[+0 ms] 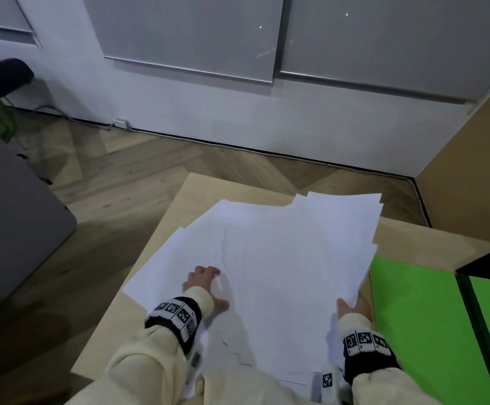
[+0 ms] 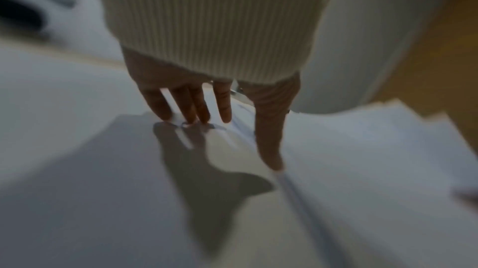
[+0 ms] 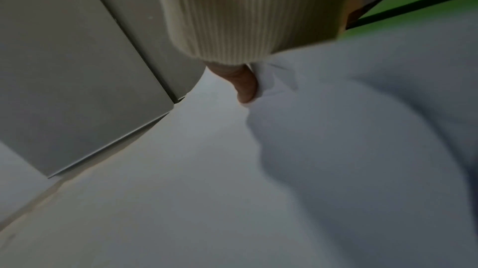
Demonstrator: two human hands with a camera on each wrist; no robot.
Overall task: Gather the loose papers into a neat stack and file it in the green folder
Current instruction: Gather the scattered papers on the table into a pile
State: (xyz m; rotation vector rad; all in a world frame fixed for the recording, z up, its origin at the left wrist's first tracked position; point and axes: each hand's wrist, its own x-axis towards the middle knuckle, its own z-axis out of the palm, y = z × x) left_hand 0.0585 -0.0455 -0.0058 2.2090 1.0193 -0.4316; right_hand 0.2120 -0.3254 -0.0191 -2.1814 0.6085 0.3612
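Both hands work the loose white papers (image 1: 281, 258) fanned across a pale wooden table (image 1: 176, 206): the left hand (image 1: 204, 283) presses down with straight, spread fingers (image 2: 225, 104). Thumb on top, the right hand (image 1: 350, 308) grips the sheets' right edge, just beside the smooth green folder (image 1: 419, 317) lying open

On the counter (image 1: 179, 206) a fanned spread of papers (image 1: 281, 258) lies just left of the open green folder (image 1: 413, 311), the left hand (image 1: 205, 285) resting on the sheets with fingers (image 1: 205, 271) bent, the right hand (image 1: 352, 309) gripping the papers' right edge beside the folder.
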